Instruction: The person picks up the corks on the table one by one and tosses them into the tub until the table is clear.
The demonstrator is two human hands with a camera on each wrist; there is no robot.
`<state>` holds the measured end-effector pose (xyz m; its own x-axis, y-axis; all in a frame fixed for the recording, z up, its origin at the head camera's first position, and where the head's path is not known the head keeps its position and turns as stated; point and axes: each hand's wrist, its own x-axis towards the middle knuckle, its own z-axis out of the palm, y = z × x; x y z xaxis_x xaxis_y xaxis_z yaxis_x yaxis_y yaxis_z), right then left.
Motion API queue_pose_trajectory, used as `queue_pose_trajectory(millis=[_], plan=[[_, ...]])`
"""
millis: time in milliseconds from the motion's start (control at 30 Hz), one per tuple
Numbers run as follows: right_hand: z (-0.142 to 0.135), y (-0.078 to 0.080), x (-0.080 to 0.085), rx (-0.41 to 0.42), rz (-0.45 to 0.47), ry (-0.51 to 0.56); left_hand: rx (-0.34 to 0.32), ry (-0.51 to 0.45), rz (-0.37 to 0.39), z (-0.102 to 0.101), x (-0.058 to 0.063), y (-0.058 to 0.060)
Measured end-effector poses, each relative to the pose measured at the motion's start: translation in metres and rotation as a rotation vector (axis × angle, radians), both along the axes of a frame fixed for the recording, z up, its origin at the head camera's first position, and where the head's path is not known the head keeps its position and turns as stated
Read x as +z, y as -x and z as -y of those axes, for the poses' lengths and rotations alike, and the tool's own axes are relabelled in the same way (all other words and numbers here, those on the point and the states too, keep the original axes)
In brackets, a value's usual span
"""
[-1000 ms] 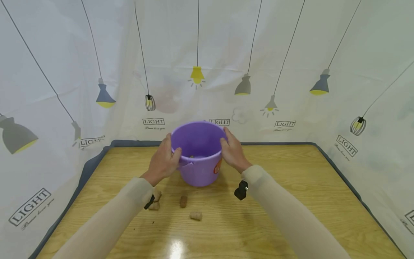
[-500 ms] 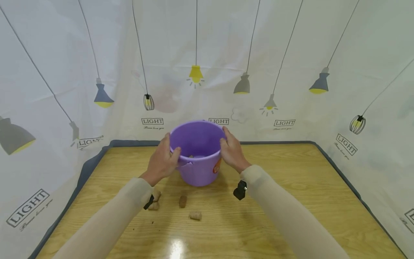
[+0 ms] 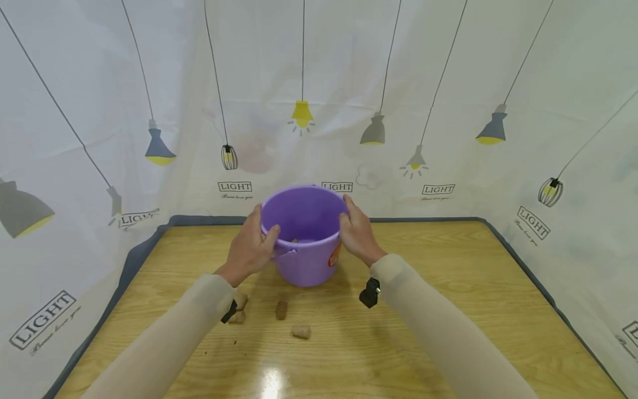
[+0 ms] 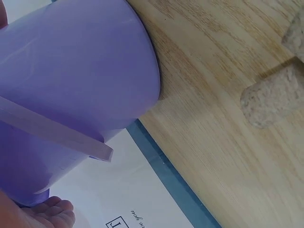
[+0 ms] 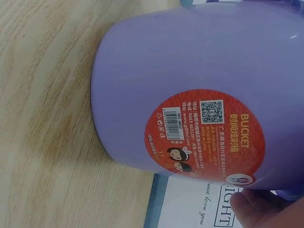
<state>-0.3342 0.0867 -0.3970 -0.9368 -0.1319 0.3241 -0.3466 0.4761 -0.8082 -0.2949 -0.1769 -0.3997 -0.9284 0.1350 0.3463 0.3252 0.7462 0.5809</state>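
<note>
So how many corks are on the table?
4: a dark cork in front of the bucket, a pale cork nearer the camera, and two corks by the left sleeve, which may hide more.

lamp-print white sheeting [image 3: 339,55] behind wood-grain table [image 3: 478,271]

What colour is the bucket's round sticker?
The sticker is mostly red, clearest in the right wrist view.

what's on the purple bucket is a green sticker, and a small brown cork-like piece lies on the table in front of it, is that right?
Not quite: the sticker on the purple bucket is red, not green, as the right wrist view shows. A small brown cork-like piece does lie on the table in front of it.
</note>
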Motion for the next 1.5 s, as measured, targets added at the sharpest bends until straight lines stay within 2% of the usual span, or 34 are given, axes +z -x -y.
queue_pose_trajectory(millis=[233, 633, 833, 1067, 1167, 1333, 1500], plan=[[0.001, 0.001, -0.001, -0.006, -0.006, -0.006, 0.001, -0.031, -0.004, 0.003, -0.001, 0.0], [0.001, 0.0, 0.001, -0.01, 0.0, -0.016, 0.014, -0.006, -0.005, 0.012, 0.002, -0.004], [0.001, 0.001, 0.001, 0.003, 0.003, -0.01, 0.015, 0.015, -0.021, 0.02, 0.003, -0.009], [0.001, 0.001, 0.001, 0.006, 0.004, -0.009, 0.041, 0.069, -0.091, 0.031, 0.003, -0.017], [0.001, 0.001, 0.001, 0.01, 0.008, -0.011, 0.049, 0.086, -0.097, 0.036, 0.002, -0.022], [0.0, -0.001, 0.002, 0.017, 0.014, -0.005, 0.058, 0.134, -0.07, 0.044, 0.002, -0.028], [0.0, -0.001, 0.003, 0.017, 0.017, -0.007, 0.052, 0.246, 0.008, 0.049, -0.001, -0.032]])
